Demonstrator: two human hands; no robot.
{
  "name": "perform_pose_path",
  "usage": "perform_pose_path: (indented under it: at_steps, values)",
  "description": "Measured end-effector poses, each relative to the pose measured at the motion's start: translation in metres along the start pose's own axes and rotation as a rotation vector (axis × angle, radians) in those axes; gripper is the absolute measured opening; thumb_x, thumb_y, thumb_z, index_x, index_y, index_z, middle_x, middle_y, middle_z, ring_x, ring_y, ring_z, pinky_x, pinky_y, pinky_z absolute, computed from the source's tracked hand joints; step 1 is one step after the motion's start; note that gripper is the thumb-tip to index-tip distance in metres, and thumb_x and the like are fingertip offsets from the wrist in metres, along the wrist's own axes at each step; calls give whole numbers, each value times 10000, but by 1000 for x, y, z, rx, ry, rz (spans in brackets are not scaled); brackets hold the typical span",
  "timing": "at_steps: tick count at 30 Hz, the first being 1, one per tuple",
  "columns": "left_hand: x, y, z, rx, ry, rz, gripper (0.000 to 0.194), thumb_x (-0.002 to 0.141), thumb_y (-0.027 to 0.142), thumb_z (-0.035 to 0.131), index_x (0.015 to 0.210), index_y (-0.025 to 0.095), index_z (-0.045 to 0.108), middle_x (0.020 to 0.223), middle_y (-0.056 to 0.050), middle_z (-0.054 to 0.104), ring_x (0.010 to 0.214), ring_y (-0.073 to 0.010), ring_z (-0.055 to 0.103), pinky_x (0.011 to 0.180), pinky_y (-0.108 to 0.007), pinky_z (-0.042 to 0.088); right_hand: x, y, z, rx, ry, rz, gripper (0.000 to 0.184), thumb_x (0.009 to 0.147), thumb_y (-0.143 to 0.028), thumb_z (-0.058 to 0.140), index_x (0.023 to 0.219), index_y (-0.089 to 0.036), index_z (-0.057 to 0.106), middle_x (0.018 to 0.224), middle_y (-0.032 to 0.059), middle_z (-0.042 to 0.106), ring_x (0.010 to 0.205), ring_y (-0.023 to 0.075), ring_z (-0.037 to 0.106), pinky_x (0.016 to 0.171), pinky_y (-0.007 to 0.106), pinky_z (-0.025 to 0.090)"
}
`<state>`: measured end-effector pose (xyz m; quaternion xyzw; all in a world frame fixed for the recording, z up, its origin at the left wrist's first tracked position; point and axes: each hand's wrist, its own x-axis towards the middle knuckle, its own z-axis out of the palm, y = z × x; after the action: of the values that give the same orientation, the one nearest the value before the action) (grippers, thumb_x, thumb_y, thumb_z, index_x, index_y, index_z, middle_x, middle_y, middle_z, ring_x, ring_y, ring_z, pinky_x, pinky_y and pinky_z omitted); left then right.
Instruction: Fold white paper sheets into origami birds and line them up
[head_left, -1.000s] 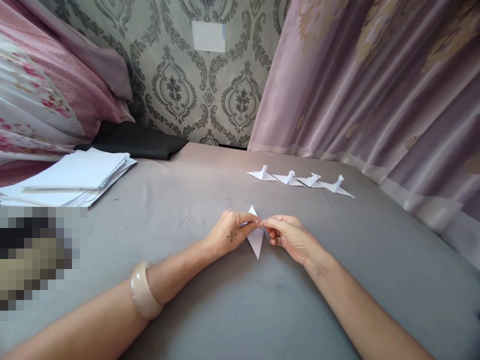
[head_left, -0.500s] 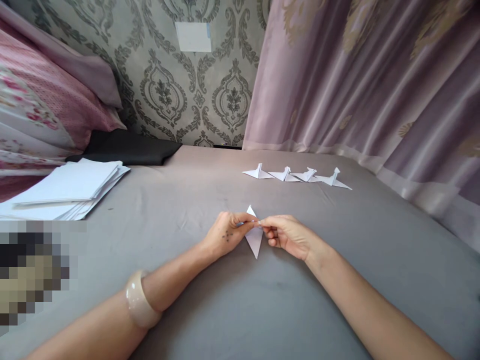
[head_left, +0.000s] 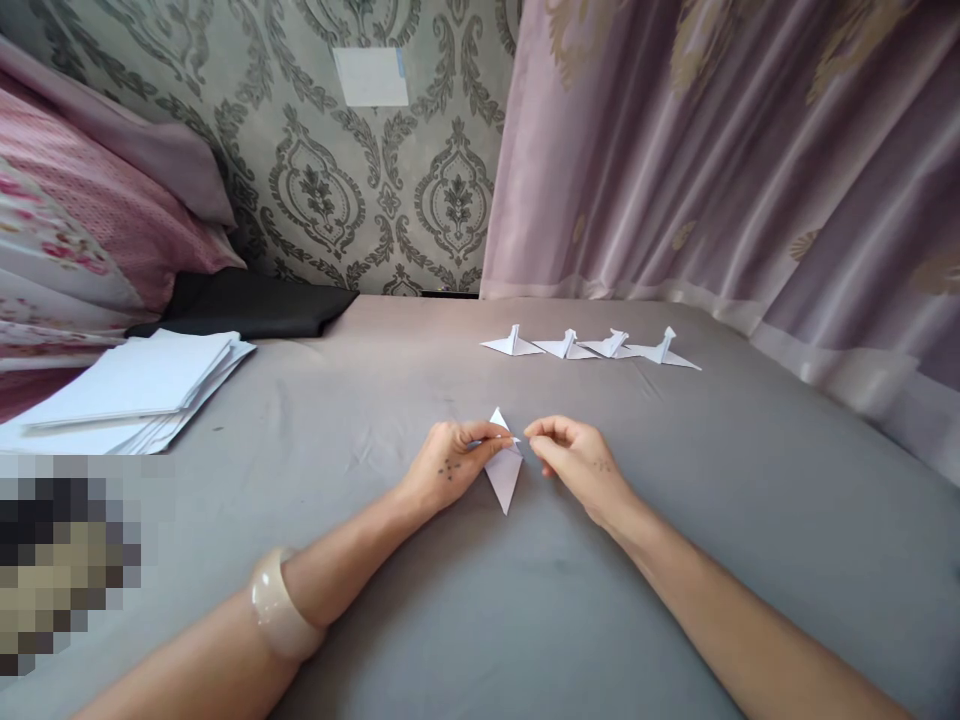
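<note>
Four white paper figures stood in a row at the far right of a grey cloth, each with a narrow upright part, their flat tips seeming to touch. Nearer the viewer, at the middle of the cloth, was a folded paper, shaped like a long diamond, one point facing the viewer and another facing away. The left hand reached across it, thumb and forefinger clamped on its middle. The right hand was just beside its right edge, fingers curled, thumb and forefinger tips close; whether they met could not be told. A pale, glossy bracelet circled the left forearm. At far left lay a stack of white paper, near a black cloth. Behind rose a patterned wall and, to the right, a mauve curtain.
</note>
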<state>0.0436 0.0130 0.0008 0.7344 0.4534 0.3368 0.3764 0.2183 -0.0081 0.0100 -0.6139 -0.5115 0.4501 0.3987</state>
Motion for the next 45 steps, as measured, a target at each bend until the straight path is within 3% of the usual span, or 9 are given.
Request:
perform_pose_path:
  at_steps: [2,5,9,16,22,30,45]
  values:
    - [0,-1,0,2,10,-22,240,858,348,571,853,184,746,766,11,729,729,-155,638,663,-214,457,-4,5,0,-153,102,-263,90,754,-234,581,822,-203,630,824,14,625,707,131,560,644,261,456]
    - [0,-2,0,-22,-4,-14,238,864,342,566,872,187,747,796,11,734,769,-161,647,707,-220,467,-9,11,-1,-326,106,-568,86,832,-224,548,868,-223,626,901,27,614,744,133,577,672,259,463]
    - [0,-4,1,-25,-2,2,238,868,343,562,865,194,748,805,15,738,769,-157,651,705,-215,469,-9,16,0,-498,78,-688,134,892,-203,503,920,-240,630,927,39,604,794,143,603,698,261,465]
    - [-1,-4,3,4,21,23,221,857,332,570,875,208,753,808,12,747,749,-160,656,694,-224,467,-7,21,3,-684,191,-852,167,946,-204,453,905,-217,615,888,35,609,789,139,598,671,250,446]
    - [0,-6,4,12,22,30,234,865,345,565,872,205,752,774,27,736,719,-150,652,655,-210,462,-8,20,7,-824,173,-824,169,943,-152,403,933,-206,563,924,49,592,805,163,587,641,274,434]
    - [0,-3,3,-23,28,64,187,857,296,587,856,214,755,830,25,755,748,-152,668,668,-212,459,-10,21,12,-454,122,-544,77,854,-177,514,911,-207,556,900,16,579,713,117,583,648,252,474]
    - [0,-2,3,3,11,-21,209,855,333,581,859,197,740,814,16,738,736,-148,642,666,-219,447,-7,14,9,-314,70,-465,118,873,-261,514,807,-205,594,823,4,605,663,110,565,582,227,434]
